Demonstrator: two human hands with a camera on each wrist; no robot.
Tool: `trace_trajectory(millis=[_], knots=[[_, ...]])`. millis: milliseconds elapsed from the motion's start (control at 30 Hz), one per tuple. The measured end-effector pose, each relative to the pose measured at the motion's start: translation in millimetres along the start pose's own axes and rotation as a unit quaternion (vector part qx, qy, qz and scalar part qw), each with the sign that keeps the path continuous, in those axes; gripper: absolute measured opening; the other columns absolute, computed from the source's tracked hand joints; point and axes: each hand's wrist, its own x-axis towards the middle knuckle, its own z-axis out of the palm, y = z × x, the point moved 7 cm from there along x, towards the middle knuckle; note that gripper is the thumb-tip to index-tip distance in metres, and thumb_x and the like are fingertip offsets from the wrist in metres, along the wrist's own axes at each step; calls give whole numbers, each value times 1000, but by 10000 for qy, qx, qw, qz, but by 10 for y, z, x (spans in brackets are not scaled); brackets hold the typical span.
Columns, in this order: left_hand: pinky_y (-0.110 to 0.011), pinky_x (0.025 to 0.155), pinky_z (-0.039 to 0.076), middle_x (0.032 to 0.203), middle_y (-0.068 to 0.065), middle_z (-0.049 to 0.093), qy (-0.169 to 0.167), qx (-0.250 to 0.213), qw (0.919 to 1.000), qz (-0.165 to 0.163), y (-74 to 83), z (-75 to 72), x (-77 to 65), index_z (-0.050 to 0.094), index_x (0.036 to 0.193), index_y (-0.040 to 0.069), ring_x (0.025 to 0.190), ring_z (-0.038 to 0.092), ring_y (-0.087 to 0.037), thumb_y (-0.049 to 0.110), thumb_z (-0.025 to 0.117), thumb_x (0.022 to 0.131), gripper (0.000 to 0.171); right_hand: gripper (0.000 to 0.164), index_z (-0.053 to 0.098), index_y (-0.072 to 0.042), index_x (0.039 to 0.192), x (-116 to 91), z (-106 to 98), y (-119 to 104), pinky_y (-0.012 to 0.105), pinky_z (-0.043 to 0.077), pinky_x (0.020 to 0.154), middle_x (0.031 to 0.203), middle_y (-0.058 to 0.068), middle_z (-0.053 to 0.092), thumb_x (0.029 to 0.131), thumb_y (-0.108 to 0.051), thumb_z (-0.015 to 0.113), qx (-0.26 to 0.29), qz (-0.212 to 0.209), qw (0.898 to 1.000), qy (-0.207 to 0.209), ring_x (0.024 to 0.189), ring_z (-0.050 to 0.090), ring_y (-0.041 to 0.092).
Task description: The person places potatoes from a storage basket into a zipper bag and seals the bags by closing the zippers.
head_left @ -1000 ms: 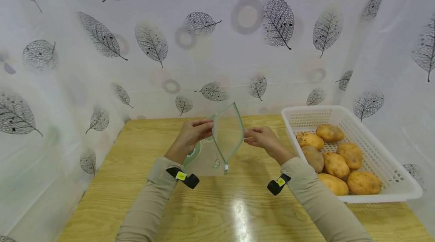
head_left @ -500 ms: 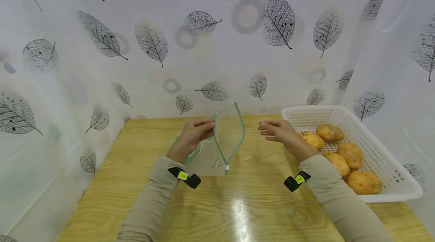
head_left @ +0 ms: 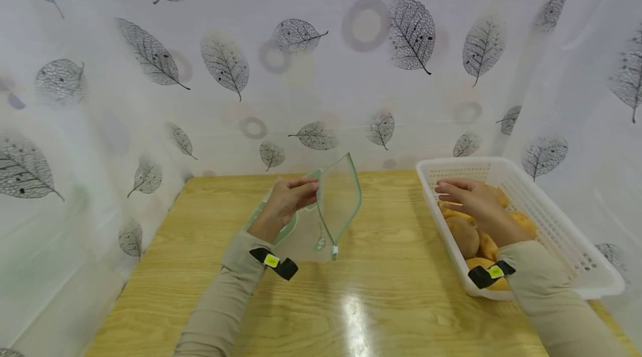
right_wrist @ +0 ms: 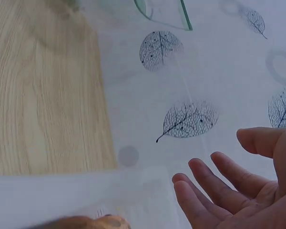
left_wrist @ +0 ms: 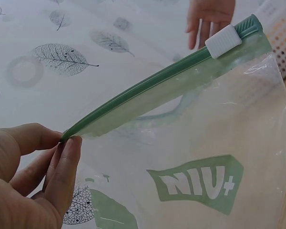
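My left hand (head_left: 287, 204) pinches the green rim of a clear zip bag (head_left: 341, 195) between thumb and fingers. The bag's mouth gapes wide, facing right. In the left wrist view its white slider (left_wrist: 223, 41) sits near the far end of the green zip strip (left_wrist: 148, 90). My right hand (head_left: 473, 201) hovers over the left part of a white plastic basket with its fingers extended and holds nothing. Below it are several potatoes (head_left: 462, 236), partly covered by the hand and sleeve. One potato (right_wrist: 93, 223) shows at the bottom of the right wrist view.
The white basket (head_left: 597, 268) stands on the right side of the wooden table (head_left: 391, 301). A pale curtain (head_left: 321, 84) with printed leaves hangs behind the table and along both sides. Each wrist wears a black strap with a camera.
My right hand has let go of the bag's rim and moved right, over the basket. The left hand and the bag have barely moved, and the bag's mouth is still spread.
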Motion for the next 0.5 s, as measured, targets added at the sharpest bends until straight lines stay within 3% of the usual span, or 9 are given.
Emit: trace_trajectory(millis=[100,200,333,500], knots=[[-24,70,62,78,-4,70,-19,1,10000,14,-8,9,-10,62,108,-11,68,69,-15,-5,63,89,20,70,33,2,146,-48,-117,141,37,53,98,144,26,39,99,-49,45,-241,20,9996,155,123,51,31],[-23,70,62,79,-4,69,-18,27,10000,52,-7,12,-18,58,113,-14,68,69,-14,-5,62,89,26,67,33,6,144,-71,-187,255,46,52,98,143,30,38,101,-43,43,-458,-59,9988,188,125,45,42],[-23,71,61,81,-4,69,-11,68,9999,96,-1,10,-16,55,118,-17,69,69,-14,-5,62,90,32,66,29,13,143,-68,-206,414,57,46,101,143,37,30,103,-38,42,-602,-24,9982,-81,127,35,53],[-23,71,61,80,-3,69,-44,84,9999,134,0,15,-5,51,122,-19,68,68,-13,-6,61,90,36,70,25,14,143,-82,-192,519,58,43,103,143,39,29,102,-39,43,-828,219,9960,-253,127,36,52]])
